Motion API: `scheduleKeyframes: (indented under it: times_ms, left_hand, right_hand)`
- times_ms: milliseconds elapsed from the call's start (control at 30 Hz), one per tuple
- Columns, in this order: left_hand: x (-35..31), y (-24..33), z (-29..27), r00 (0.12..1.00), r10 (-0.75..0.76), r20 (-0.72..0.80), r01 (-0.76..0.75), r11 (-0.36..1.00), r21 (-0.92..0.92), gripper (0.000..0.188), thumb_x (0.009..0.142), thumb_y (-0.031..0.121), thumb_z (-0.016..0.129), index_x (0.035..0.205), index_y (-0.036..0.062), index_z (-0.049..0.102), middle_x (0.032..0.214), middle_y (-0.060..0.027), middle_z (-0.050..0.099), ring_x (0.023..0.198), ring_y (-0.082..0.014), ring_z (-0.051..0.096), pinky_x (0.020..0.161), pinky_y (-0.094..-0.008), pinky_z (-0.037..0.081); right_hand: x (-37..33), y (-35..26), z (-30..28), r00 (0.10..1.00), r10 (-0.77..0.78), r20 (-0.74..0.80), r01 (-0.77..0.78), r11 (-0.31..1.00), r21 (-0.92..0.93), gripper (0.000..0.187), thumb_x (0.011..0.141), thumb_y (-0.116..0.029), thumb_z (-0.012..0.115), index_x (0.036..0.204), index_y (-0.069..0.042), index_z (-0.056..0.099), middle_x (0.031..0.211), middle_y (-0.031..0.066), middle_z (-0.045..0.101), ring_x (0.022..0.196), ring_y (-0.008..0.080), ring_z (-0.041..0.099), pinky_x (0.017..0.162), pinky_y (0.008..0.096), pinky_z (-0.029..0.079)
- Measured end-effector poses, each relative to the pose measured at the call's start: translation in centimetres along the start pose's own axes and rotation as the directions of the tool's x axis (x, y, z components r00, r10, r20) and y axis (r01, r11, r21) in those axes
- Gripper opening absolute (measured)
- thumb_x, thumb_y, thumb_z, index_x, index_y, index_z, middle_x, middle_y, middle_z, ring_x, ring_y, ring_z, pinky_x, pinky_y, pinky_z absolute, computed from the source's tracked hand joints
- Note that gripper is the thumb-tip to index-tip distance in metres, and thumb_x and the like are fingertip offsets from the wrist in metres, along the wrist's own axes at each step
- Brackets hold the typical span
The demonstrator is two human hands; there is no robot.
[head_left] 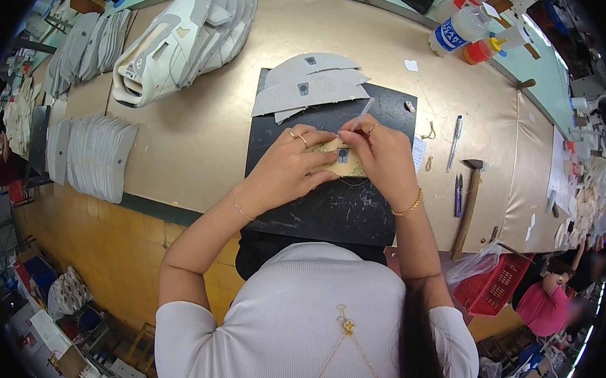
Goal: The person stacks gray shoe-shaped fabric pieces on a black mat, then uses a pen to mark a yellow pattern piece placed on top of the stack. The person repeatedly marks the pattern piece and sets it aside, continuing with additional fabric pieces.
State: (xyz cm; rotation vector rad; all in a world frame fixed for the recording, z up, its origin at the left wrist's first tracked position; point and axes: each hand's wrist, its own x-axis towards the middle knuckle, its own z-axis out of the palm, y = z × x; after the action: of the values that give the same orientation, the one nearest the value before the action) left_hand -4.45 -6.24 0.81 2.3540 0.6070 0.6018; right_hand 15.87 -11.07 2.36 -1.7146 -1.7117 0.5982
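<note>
A small yellowish patterned piece (357,165) with a dark square patch lies on a black mat (304,206) in front of me. My left hand (290,160) rests on its left side, fingers apart and fingertips pressing it down. A slim translucent pen (364,112) is pinched in my right hand (382,150), whose fingertips are at the piece's upper edge; the pen's tip is hidden. Beyond both hands, several light grey curved shoe-upper pieces (310,90), two showing dark square marks, lie overlapping on the mat's far part.
Stacks of grey cut pieces (93,158) and a pile of shoe uppers (167,51) stand to the left. On the right lie a hammer (467,209), small snips (458,193) and another pen (455,140). Bottles (460,30) stand far right; a red basket (494,286) is below the table edge.
</note>
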Motion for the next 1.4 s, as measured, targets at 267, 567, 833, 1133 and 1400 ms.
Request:
scheduleKeyframes:
  times_ms: [267, 567, 833, 1133, 1400]
  left_hand:
    - [-0.1, 0.0, 0.2, 1.000, 0.015, -0.007, -0.015, 1.000, 0.015, 0.034, 0.077, 0.021, 0.084, 0.106, 0.0049, 0.074, 0.123, -0.0126, 0.065, 0.110, -0.0317, 0.059, 0.099, -0.0422, 0.047]
    - [0.2, -0.3, -0.2, 0.999, 0.015, 0.031, -0.016, 1.000, 0.026, 0.036, 0.076, 0.021, 0.086, 0.107, 0.0066, 0.073, 0.119, -0.0110, 0.065, 0.110, -0.0309, 0.059, 0.097, -0.0414, 0.049]
    - [2.0, -1.7, -1.8, 0.918, -0.351, 0.183, 0.395, 0.839, -0.374, 0.041, 0.073, 0.018, 0.088, 0.108, 0.0072, 0.070, 0.113, -0.0049, 0.069, 0.101, -0.0163, 0.061, 0.093, -0.0307, 0.049]
    - [2.1, -4.1, -2.3, 0.836, -0.461, 0.297, 0.536, 0.571, -0.622, 0.047, 0.075, 0.012, 0.089, 0.111, 0.0035, 0.060, 0.109, -0.0055, 0.065, 0.101, -0.0131, 0.058, 0.098, -0.0280, 0.045]
    - [1.7, -3.9, -1.4, 0.863, -0.417, 0.284, 0.498, 0.616, -0.610, 0.056, 0.072, 0.014, 0.090, 0.107, 0.0097, 0.048, 0.107, -0.0070, 0.067, 0.092, -0.0097, 0.055, 0.082, -0.0256, 0.044]
  right_hand:
    - [-0.3, -0.5, 0.2, 0.999, -0.029, -0.034, 0.029, 1.000, -0.006, 0.013, 0.091, -0.019, 0.072, 0.087, -0.007, 0.068, 0.076, 0.0100, 0.070, 0.071, 0.0283, 0.069, 0.062, 0.0370, 0.053]
    - [-0.5, -0.6, 0.6, 0.973, 0.150, -0.175, -0.103, 0.962, 0.252, 0.013, 0.088, -0.012, 0.078, 0.089, -0.002, 0.069, 0.080, 0.0078, 0.071, 0.071, 0.0172, 0.068, 0.066, 0.0290, 0.055]
    - [-2.0, 0.1, -3.9, 0.841, 0.172, -0.513, 0.195, 0.788, 0.584, 0.013, 0.102, -0.011, 0.064, 0.101, 0.002, 0.061, 0.094, 0.0155, 0.072, 0.083, 0.0189, 0.071, 0.078, 0.0326, 0.063]
    - [-3.9, -0.2, -4.5, 0.900, 0.103, -0.423, 0.202, 0.762, 0.616, 0.015, 0.097, -0.010, 0.070, 0.104, 0.000, 0.062, 0.097, 0.0133, 0.073, 0.084, 0.0181, 0.071, 0.080, 0.0291, 0.059]
    - [-6.1, 0.4, 1.3, 0.848, -0.480, -0.224, 0.499, 0.866, 0.035, 0.023, 0.080, -0.011, 0.079, 0.097, -0.008, 0.064, 0.111, 0.0139, 0.073, 0.082, 0.0245, 0.074, 0.063, 0.0313, 0.058]
